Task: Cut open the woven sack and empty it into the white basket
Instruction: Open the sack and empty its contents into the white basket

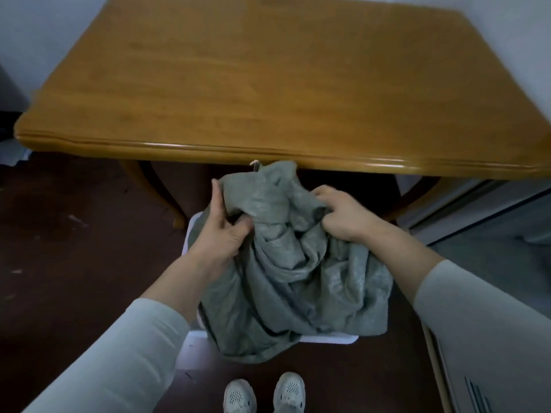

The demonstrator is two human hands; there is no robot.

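Hands (pixel 222 234) (pixel 343 216), sack (pixel 298 278) over basket (pixel 328 339), table (pixel 268 84) ahead

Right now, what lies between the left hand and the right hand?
In the head view, only the crumpled woven sack lies between the left hand and the right hand; both grip it.

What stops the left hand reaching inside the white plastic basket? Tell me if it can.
Probably not now: the crumpled grey-green woven sack drapes over nearly the whole white plastic basket, and the left hand is busy gripping that sack. Only rim strips show.
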